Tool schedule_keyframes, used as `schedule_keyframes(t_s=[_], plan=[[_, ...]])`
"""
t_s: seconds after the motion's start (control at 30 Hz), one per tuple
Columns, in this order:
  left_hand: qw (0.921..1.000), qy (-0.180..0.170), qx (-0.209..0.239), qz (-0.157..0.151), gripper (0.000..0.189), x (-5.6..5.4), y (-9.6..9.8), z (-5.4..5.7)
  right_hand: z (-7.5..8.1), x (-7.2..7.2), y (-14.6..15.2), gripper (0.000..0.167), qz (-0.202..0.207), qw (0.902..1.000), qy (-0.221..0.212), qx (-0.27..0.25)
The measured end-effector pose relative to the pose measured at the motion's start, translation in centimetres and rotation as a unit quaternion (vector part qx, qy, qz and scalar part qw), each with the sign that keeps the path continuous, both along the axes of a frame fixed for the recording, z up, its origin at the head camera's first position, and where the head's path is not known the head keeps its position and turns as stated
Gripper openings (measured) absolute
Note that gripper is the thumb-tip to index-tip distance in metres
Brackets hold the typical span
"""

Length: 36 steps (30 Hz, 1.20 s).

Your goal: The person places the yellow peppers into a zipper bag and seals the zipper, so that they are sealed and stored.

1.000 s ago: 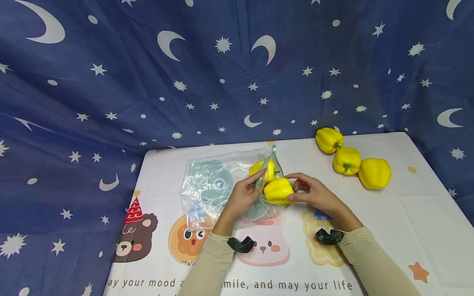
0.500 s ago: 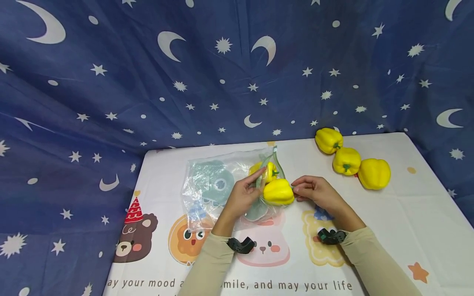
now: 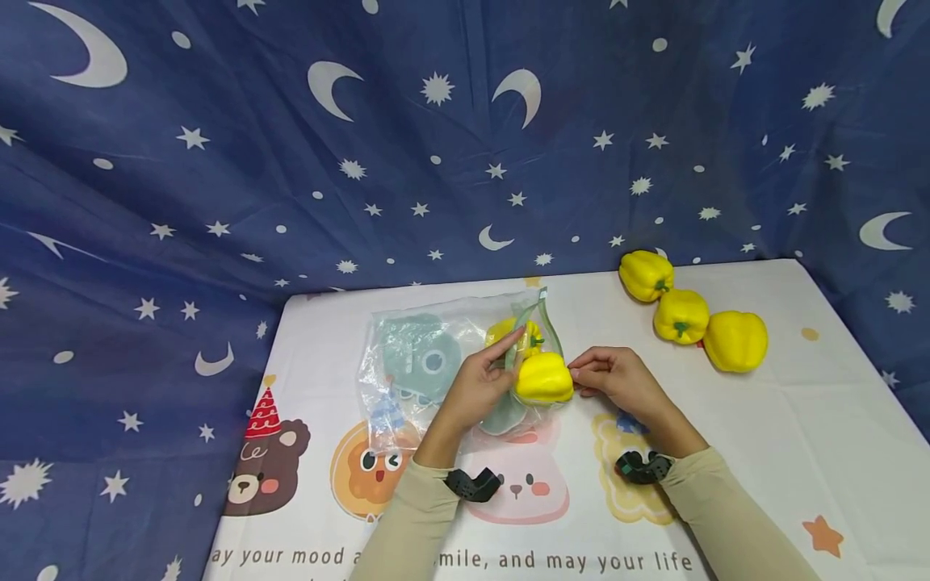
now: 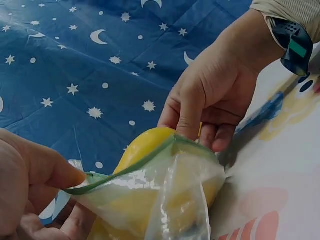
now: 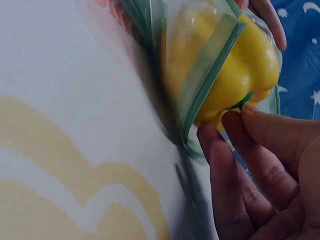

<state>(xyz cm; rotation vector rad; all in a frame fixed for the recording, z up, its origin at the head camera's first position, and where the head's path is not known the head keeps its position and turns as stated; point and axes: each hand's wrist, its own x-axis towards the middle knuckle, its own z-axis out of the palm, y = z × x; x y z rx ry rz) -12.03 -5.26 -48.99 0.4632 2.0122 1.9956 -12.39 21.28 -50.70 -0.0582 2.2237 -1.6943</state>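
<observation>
A clear zip bag (image 3: 378,347) with a green dinosaur print lies on the table, its mouth facing right. My left hand (image 3: 475,389) pinches the green-edged rim of the mouth. Half in that mouth sits a yellow bell pepper (image 3: 545,378), stem end outward. The thumb and fingertips of my right hand (image 3: 621,379) pinch its green stem (image 5: 243,102), as the right wrist view shows. Just behind it, a second yellow bell pepper (image 3: 501,330) lies inside the bag. In the left wrist view the bag's green rim (image 4: 150,157) crosses over the held pepper.
Three more yellow bell peppers, a back one (image 3: 646,276), a middle one (image 3: 681,315) and a front one (image 3: 735,341), lie at the back right of the table. A printed white tablecloth (image 3: 799,436) covers the table. A blue star-patterned curtain (image 3: 407,129) hangs behind.
My right hand has shifted from around the pepper's end to its stem, and the pepper has moved slightly left into the bag. My left hand stays on the rim.
</observation>
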Motion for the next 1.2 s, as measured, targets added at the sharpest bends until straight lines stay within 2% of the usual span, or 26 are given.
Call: schedule_keyframes(t_s=[0.17, 0.23, 0.4, 0.53, 0.63, 0.77, 0.83, 1.0, 1.2], plan=[[0.9991, 0.01, -0.041, 0.003, 0.061, 0.4, 0.4, 0.8, 0.3, 0.3, -1.1, 0.017, 0.014, 0.9983, 0.052, 0.022], [0.9985, 0.012, -0.053, 0.004, 0.061, 0.4, 0.6, 0.9, 0.3, 0.3, -1.5, 0.017, 0.02, 0.9979, 0.058, 0.019], [0.9991, 0.002, -0.042, 0.008, 0.062, 0.3, 0.7, 0.8, -0.3, 0.0, -1.6, 0.024, 0.017, 0.9994, 0.012, -0.029], [0.9998, 0.001, -0.021, 0.001, 0.059, 0.2, 0.7, 0.6, -0.7, 0.0, -1.1, 0.032, 0.015, 0.9964, -0.03, -0.078], [1.0, 0.006, -0.006, 0.0, 0.057, 0.4, 0.8, 1.0, -1.0, 0.0, -1.1, 0.034, 0.021, 0.9938, -0.044, -0.1], [0.9998, 0.009, 0.016, 0.012, 0.057, 0.6, 0.9, 1.1, -1.3, 0.0, -1.3, 0.033, 0.028, 0.994, -0.045, -0.096], [0.9997, 0.01, 0.017, 0.018, 0.057, 0.4, 0.9, 0.6, -1.4, 0.0, -1.3, 0.033, 0.032, 0.9949, -0.043, -0.085], [0.9999, -0.006, -0.011, 0.011, 0.058, 0.3, 0.7, 0.5, -1.5, -0.1, -1.2, 0.034, 0.034, 0.9962, -0.047, -0.065], [0.9993, -0.011, -0.034, 0.009, 0.058, 0.2, 0.7, 0.6, -1.4, -0.2, -0.9, 0.036, 0.037, 0.9948, -0.051, -0.08]])
